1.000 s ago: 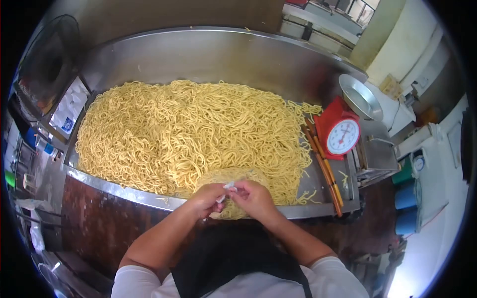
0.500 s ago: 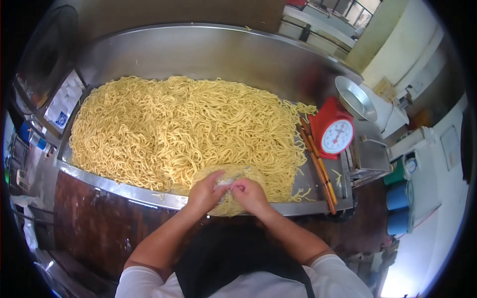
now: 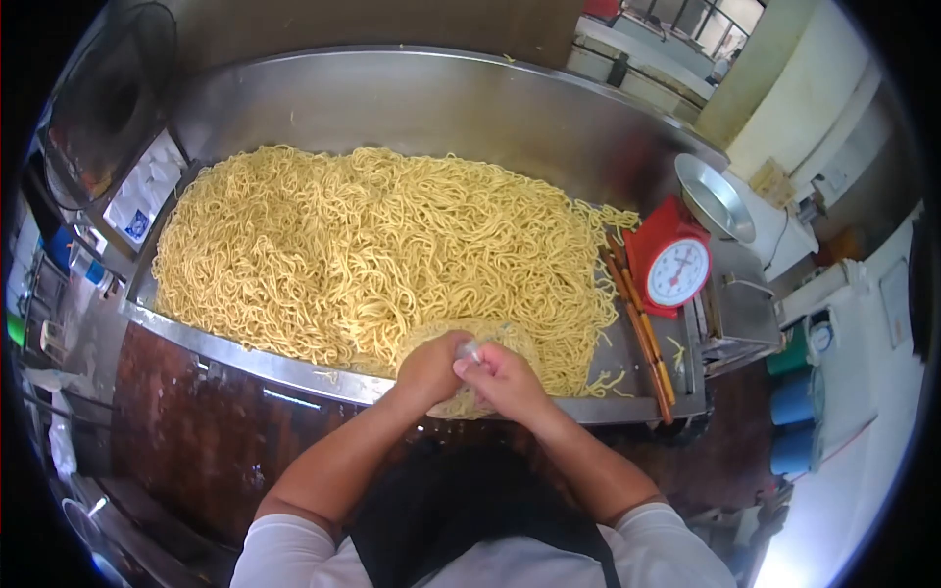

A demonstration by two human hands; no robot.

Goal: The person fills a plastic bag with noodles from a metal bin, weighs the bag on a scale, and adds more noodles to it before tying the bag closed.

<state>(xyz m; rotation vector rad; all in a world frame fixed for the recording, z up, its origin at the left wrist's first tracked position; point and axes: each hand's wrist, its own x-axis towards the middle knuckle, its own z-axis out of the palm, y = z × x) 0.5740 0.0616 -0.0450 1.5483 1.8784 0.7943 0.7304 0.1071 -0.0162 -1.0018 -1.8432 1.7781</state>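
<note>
A clear plastic bag of noodles (image 3: 461, 404) rests at the near edge of the metal tray, under both hands. My left hand (image 3: 431, 370) is closed around the bag's gathered neck. Close against it, my right hand (image 3: 506, 380) pinches the same twisted neck, and a bit of clear plastic pokes up between the hands. Behind them a wide heap of loose yellow noodles (image 3: 372, 245) covers much of the tray.
The metal tray (image 3: 245, 355) has a raised back wall. On its right stand a red dial scale (image 3: 669, 257) with a metal pan (image 3: 715, 198) and several wooden sticks (image 3: 642, 338). A fan (image 3: 113, 103) is at left; blue bins (image 3: 794, 397) are at right.
My hands have come closer together and turned over the bag's neck, with more plastic showing above them. The whole view has shifted slightly, so the tray and scale appear further right.
</note>
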